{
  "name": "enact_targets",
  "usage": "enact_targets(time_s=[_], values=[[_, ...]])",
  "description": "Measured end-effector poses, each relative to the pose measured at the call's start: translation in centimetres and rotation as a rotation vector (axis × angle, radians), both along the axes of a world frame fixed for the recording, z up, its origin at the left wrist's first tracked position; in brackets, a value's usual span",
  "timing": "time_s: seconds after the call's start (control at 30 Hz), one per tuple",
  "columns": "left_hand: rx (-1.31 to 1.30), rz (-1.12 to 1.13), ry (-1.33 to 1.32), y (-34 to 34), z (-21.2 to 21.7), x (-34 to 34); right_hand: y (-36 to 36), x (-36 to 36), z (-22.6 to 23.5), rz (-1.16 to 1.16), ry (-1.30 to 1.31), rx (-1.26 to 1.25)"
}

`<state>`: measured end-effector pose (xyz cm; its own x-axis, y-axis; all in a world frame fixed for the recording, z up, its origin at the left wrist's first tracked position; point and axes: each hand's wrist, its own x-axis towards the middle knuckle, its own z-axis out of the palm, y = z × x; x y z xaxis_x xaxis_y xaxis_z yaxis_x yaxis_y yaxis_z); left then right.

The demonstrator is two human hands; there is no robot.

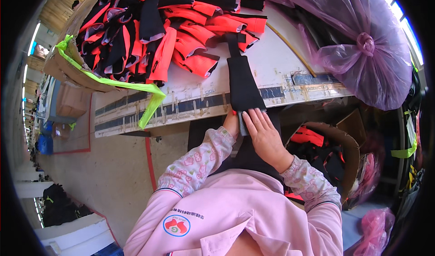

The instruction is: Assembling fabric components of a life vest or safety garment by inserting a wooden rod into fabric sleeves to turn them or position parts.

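A black fabric piece [247, 81], wide at the near end and narrowing to a strap at the far end, lies over the table's front edge. My left hand [232, 123] grips its near left corner, its fingers mostly hidden behind the cloth. A small red spot shows by that hand's fingertips. My right hand [266, 138] lies flat on the near end, fingers stretched out and pointing away from me. Between the hands a narrow grey strip [243, 125] hangs down from the black cloth.
On the white table [195, 86] a carton [74, 70] overflows with orange-and-black fabric pieces [181, 34]. A yellow-green strip [152, 93] drapes from the carton. A yellowish stick [292, 47] and a tied purple plastic bag [362, 52] lie right. Below right stands another carton [351, 156].
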<state>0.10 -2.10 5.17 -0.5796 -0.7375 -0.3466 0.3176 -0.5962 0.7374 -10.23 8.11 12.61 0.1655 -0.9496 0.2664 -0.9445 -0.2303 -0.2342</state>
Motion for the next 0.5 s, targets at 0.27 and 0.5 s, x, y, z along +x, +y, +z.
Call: enact_targets(time_s=[0.27, 0.5], values=[[-0.095, -0.102, -0.351, 0.3, 1.0, 0.0, -0.4, -2.5, 1.8, 0.063, 0.122, 0.018], [-0.015, -0.098, -0.232, 0.1, 0.4, 0.1, -0.6, -2.9, 1.6, 0.06, 0.003, 0.096]])
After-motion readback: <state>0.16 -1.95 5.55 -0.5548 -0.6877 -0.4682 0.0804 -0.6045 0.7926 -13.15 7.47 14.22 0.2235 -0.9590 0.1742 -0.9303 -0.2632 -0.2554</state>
